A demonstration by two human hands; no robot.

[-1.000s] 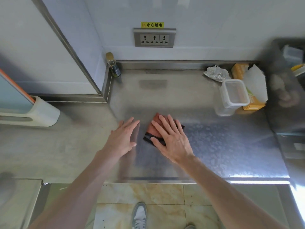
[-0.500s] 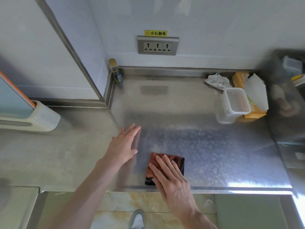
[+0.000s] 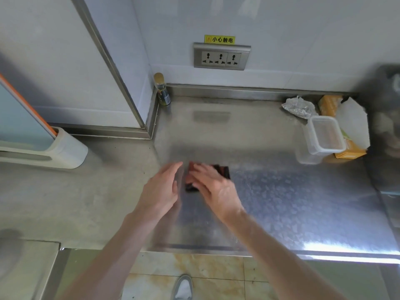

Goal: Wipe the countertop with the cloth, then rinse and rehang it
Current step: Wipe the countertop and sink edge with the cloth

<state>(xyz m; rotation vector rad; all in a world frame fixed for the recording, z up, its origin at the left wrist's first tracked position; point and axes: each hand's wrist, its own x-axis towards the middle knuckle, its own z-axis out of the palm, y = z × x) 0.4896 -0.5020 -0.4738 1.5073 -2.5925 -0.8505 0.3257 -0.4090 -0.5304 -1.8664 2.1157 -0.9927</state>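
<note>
Right hand (image 3: 213,189): fingers straight, not clenched, pressing the cloth (image 3: 223,171) flat onto the countertop (image 3: 281,191).
Left hand (image 3: 161,190): resting released, grasping nothing, just beside the cloth.

Illumination is bright, diffuse and cool white. The steel bench (image 3: 281,191) reflects unevenly: a blown-out glare strip along the front edge toward the right front corner, mottled sheen over the right half, dull matte on the left. Shadows are weak and soft-edged. The left hand (image 3: 160,191), right hand (image 3: 216,189) and cloth (image 3: 224,171) are motion-smeared, fingers indistinct. The socket plate (image 3: 221,57) above the back edge is sharp. Wide-angle bowing tilts the door frame (image 3: 110,66). The dark object (image 3: 387,118) past the right edge is smeared.
</note>
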